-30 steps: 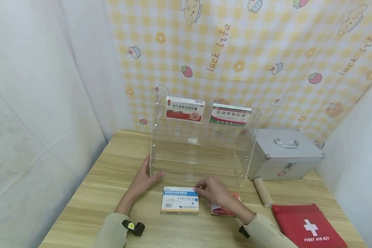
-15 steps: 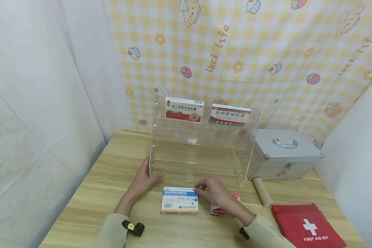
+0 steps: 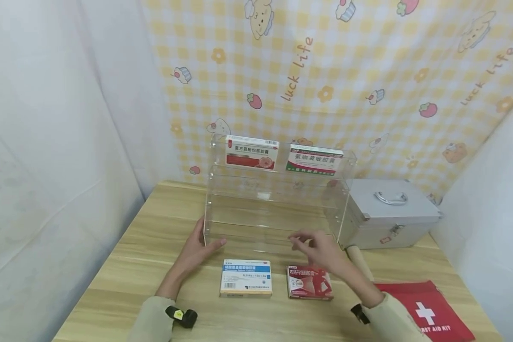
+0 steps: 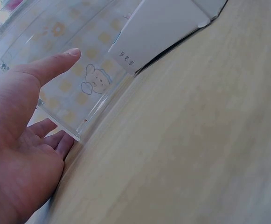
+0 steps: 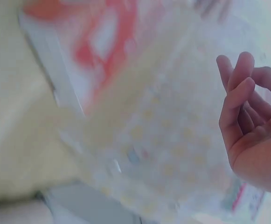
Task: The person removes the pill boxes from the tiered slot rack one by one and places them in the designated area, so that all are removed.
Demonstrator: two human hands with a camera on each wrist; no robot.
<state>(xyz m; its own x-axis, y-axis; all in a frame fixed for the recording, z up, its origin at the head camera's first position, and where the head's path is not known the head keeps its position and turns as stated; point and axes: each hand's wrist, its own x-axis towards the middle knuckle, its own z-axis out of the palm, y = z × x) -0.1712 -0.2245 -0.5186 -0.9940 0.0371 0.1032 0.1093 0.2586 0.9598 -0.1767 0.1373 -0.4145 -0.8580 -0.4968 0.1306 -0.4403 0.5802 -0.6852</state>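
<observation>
Left hand (image 3: 198, 248), thumb extended, straddles the clear rack (image 3: 278, 204); empty right hand (image 3: 322, 249) hovers, loosely curled — its sleeve (image 3: 395, 319) partly hiding the red pouch (image 3: 442, 304).

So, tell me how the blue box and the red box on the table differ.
The blue box is white with a blue band; the red box is mostly red. The blue box looks wider than the red box. The right hand is nearer the red box than the blue box. Both lie on the table.
</observation>
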